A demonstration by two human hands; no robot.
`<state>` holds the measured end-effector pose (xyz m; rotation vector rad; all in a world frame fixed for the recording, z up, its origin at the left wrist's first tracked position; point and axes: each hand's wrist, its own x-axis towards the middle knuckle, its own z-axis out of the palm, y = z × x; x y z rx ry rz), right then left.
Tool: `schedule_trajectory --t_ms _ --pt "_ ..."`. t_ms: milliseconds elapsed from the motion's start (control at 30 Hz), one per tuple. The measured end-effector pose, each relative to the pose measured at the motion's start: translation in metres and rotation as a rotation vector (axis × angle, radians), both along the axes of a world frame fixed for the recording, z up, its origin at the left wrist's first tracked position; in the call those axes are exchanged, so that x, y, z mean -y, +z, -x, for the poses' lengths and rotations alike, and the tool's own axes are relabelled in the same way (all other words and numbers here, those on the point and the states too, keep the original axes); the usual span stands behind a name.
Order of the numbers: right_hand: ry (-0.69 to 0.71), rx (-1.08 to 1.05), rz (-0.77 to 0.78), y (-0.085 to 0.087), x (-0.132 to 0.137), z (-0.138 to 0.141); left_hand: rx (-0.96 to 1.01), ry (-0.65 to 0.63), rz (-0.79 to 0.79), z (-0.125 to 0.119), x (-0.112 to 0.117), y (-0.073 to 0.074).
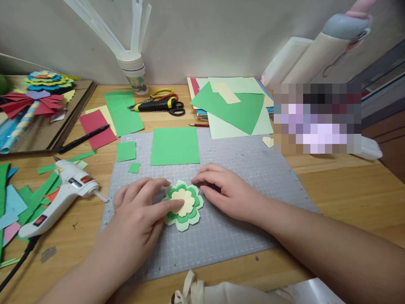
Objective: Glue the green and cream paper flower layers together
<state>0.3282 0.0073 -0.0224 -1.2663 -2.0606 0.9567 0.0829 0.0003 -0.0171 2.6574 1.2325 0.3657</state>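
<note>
Head view: slightly left of the middle of the cutting mat [234, 240] lies the layered paper flower [189, 207], touched but ungripped by the unclenched left hand [139, 213]; the right hand [229, 190], loosely curled, grasping nothing, rests mid-mat. Bare mat runs rightward; a green square [175, 146] meets its far edge, the glue gun [60, 200] its left.

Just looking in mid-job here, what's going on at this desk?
A person has a layered paper flower lying on the grey cutting mat. The left hand rests a fingertip on its cream top layer, which sits over green and pale green layers. The right hand is at the flower's right edge; whether it touches is unclear. A green paper square lies beyond them, and a glue gun lies to the left, in neither hand.
</note>
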Motion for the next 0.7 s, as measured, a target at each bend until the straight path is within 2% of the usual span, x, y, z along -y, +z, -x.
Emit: schedule_trajectory --t_ms 233,433,700 --pt "0.148 0.187 0.018 0.011 0.001 -0.004 0.028 0.014 0.034 -0.008 0.004 0.006" --pt "0.144 0.27 0.009 0.01 0.005 0.0 0.034 0.096 0.02 -0.008 0.005 0.004" --pt "0.143 0.276 -0.009 0.008 0.005 0.001 0.029 0.087 0.025 -0.011 0.003 0.0"
